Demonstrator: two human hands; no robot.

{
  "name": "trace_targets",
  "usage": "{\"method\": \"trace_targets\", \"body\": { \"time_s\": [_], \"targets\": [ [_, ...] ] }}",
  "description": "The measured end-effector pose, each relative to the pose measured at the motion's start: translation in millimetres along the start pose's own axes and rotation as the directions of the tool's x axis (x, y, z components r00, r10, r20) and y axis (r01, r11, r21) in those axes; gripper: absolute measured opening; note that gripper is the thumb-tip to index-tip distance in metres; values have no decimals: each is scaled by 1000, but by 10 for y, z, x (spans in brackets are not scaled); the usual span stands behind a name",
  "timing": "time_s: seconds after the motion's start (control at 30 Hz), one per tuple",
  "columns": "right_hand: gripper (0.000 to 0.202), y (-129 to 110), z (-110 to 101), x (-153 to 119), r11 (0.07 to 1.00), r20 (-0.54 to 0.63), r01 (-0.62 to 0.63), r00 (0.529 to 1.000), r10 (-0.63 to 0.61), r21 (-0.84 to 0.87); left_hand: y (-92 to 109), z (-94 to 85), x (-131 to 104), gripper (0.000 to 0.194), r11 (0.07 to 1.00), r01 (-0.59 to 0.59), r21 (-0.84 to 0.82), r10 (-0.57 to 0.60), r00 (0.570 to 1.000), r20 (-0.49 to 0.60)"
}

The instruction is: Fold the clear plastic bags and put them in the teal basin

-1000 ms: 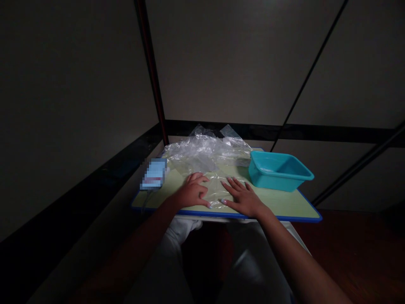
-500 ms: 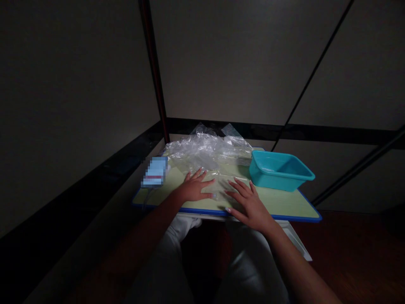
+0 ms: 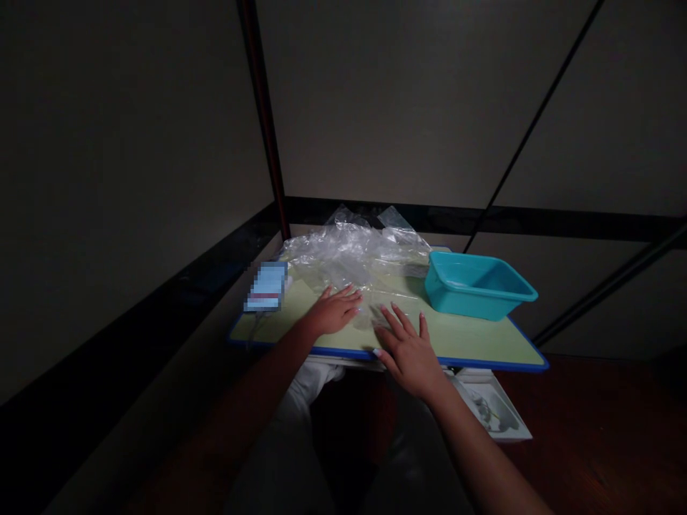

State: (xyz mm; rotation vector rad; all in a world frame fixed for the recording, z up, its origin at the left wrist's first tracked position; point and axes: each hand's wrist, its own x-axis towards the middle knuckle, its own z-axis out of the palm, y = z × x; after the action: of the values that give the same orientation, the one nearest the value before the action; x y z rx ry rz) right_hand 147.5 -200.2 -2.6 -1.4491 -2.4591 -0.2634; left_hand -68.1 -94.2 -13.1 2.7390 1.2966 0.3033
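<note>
My left hand (image 3: 335,312) is open, palm down, with its fingers stretched over the near edge of a clear plastic bag (image 3: 383,290) on the small yellow table (image 3: 466,342). Close by on the right, my right hand (image 3: 408,350) is also open, fingers spread, above the table's blue front edge. Neither hand grips anything. Whether the fingertips press on the plastic is hard to tell in the dim light. Beyond the hands lies a crumpled heap of clear plastic bags (image 3: 346,247).
A turquoise plastic basin (image 3: 466,304) stands at the table's right side. On the left lies a phone (image 3: 267,286) with a lit, blurred screen and a cable. Walls close in behind and to the left. Below the table's right front shows a white open box (image 3: 504,411).
My left hand's fingers have drawn closer together. The right hand has shifted slightly left, and more of the white box shows. The view has tilted a little.
</note>
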Motion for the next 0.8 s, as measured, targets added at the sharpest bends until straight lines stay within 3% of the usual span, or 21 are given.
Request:
{"method": "trace_targets", "body": {
  "time_s": [0.2,0.37,0.8],
  "targets": [
    [44,-133,58,101,999,-17,0,1000,0,35,-5,8,-12,45,999,-26,21,27,1000,-12],
    [45,-90,113,135,993,-19,85,996,-84,81,-20,24,-10,46,999,-32,35,33,999,-25],
    [53,-111,-65,177,965,-41,157,988,-152,210,-103,96,10,48,998,-43,-45,40,997,-73]
  ]
}}
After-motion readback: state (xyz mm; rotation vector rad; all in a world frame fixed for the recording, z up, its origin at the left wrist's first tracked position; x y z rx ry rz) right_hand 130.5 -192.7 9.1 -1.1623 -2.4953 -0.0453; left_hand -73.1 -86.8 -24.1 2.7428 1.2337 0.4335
